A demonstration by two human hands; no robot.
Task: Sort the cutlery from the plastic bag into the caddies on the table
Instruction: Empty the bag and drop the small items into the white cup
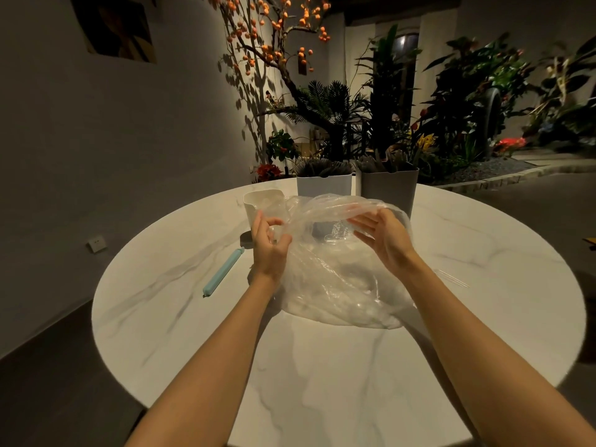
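Caddies (356, 185) behind bag (338, 279); table (306, 382) bare

Round marble table (322, 382) bears bag (338, 285), 3 caddies (324, 185), clip (222, 272).

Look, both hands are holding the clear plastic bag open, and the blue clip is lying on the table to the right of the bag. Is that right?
Almost. The head view shows the blue clip lying to the left of the plastic bag, not the right. The rest holds: the left hand and right hand hold the bag open on the table.
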